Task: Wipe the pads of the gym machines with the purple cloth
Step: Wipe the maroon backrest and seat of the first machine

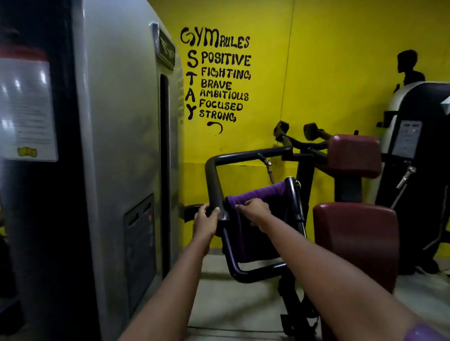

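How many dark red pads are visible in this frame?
2. One upper pad at right, and one larger pad below it, nearer the camera. The purple cloth may hide another.

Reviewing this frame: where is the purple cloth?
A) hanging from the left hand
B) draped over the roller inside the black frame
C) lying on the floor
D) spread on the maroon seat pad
B: the purple cloth hangs over the roller inside the black frame, where the right hand holds it, while the left hand grips the frame.
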The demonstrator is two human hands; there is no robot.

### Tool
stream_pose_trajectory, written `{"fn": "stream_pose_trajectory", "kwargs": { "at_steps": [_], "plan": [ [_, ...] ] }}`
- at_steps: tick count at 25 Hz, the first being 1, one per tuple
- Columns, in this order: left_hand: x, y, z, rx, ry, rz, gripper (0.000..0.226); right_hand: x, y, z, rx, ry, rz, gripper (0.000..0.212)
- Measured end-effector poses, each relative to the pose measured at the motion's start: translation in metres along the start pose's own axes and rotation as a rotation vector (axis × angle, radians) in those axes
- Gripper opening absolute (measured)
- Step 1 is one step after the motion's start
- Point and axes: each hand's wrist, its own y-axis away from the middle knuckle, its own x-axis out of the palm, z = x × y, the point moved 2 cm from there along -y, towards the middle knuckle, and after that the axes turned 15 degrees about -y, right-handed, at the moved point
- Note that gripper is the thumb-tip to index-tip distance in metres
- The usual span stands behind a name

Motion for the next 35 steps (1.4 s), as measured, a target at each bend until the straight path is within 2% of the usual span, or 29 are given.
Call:
{"fn": "stream_pose_trajectory", "kwargs": {
  "at_steps": [3,6,9,14,17,20,25,29,32,35],
  "plan": [
    [-0.002,-0.025,0.001,0.033,-0.028,0.004,0.045,0.017,-0.023,0.002,0.133,-0.107,-0.118,0.061],
    [0.000,-0.044,0.008,0.049,-0.022,-0.009,0.045,0.034,-0.041,-0.001,0.193,-0.147,-0.211,0.050],
    [0.003,-0.049,0.008,0.062,-0.010,-0.026,0.041,0.035,-0.044,0.003,0.130,-0.057,-0.237,0.038],
    [-0.008,-0.021,-0.007,0.141,-0.067,0.037,0.042,0.008,-0.022,0.030,-0.091,-0.191,-0.139,0.023],
    [-0.028,0.009,-0.027,0.293,-0.094,0.079,0.042,-0.005,0.022,0.043,-0.107,-0.476,0.050,0.017],
    [-0.049,0.048,-0.048,0.451,-0.158,0.128,0.046,-0.020,0.084,0.067,-0.110,-0.651,0.137,0.018],
    [-0.103,0.116,-0.068,0.579,-0.210,0.170,0.044,-0.016,0.180,0.096,-0.079,-0.535,0.162,0.019],
    [-0.140,0.170,-0.062,0.663,-0.369,0.183,0.043,-0.006,0.244,0.091,-0.038,-0.578,0.149,0.019],
    [-0.166,0.201,-0.048,0.692,-0.367,0.364,0.035,0.002,0.291,0.085,0.021,-0.508,0.162,0.020],
    [-0.181,0.227,-0.017,0.611,-0.411,0.530,0.026,0.018,0.332,0.057,0.111,-0.496,0.250,0.025]
  ]
}}
